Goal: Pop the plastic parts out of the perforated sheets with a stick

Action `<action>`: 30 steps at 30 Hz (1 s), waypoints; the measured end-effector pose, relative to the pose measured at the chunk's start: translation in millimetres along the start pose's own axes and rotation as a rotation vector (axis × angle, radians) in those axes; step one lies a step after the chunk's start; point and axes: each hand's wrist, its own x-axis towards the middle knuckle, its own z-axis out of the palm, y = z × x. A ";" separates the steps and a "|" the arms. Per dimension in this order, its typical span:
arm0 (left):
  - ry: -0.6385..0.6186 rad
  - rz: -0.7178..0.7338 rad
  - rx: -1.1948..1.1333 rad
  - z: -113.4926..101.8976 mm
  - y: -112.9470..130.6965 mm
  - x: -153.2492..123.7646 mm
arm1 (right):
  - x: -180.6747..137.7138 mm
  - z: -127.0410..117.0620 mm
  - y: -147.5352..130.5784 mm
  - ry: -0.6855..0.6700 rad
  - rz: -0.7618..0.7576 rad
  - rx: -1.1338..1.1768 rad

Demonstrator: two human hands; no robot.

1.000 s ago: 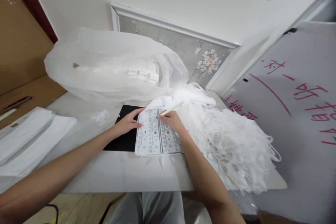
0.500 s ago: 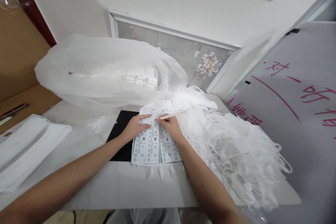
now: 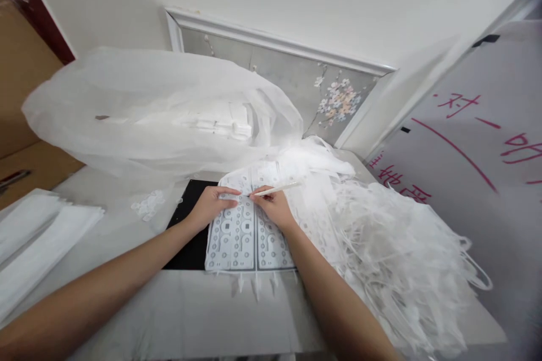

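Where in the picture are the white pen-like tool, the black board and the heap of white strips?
White pen-like tool (image 3: 278, 188): head view, middle of its shaft.
Black board (image 3: 191, 255): head view, bare surface near its front edge.
Heap of white strips (image 3: 402, 254): head view, its middle.

A pale grey, flat-topped table (image 3: 195, 316) is bearing a whole spread of white material.
Over at the back, a big, puffy, translucent white bag (image 3: 161, 90) is slumping; long, folded white fabric bundles (image 3: 59, 248) are lying at the left, with a little pile of small, clear, ring-like pieces (image 3: 148, 205) sitting farther in. Mid-table, a flat black rectangular board (image 3: 190, 258) is resting partly under a thin white sheet printed with grey shapes (image 3: 237, 242), while a tangled heap of stringy white fabric (image 3: 393, 259) is covering the right side.
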 end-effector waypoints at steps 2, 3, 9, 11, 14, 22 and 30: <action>-0.010 -0.031 -0.008 0.1 2.9 -1.8 | -0.2 0.4 -0.2 0.004 -0.010 -0.006; -0.016 -0.041 -0.012 0.2 4.6 -2.7 | -0.4 0.7 -0.6 0.004 -0.012 -0.006; -0.013 -0.020 -0.049 0.1 9.1 -3.5 | -1.6 2.2 -4.4 -0.033 -0.017 0.010; -0.028 -0.021 -0.064 0.0 8.1 -3.0 | -2.1 2.1 -4.9 -0.037 -0.022 -0.001; -0.041 -0.030 -0.070 0.0 7.0 -2.7 | -2.8 1.7 -5.1 -0.033 -0.024 -0.033; -0.053 -0.019 -0.095 0.0 8.9 -3.1 | -3.1 1.9 -6.4 -0.030 -0.031 -0.071; -0.059 -0.050 -0.105 0.2 9.4 -4.1 | -3.5 1.7 -8.4 -0.027 -0.045 -0.099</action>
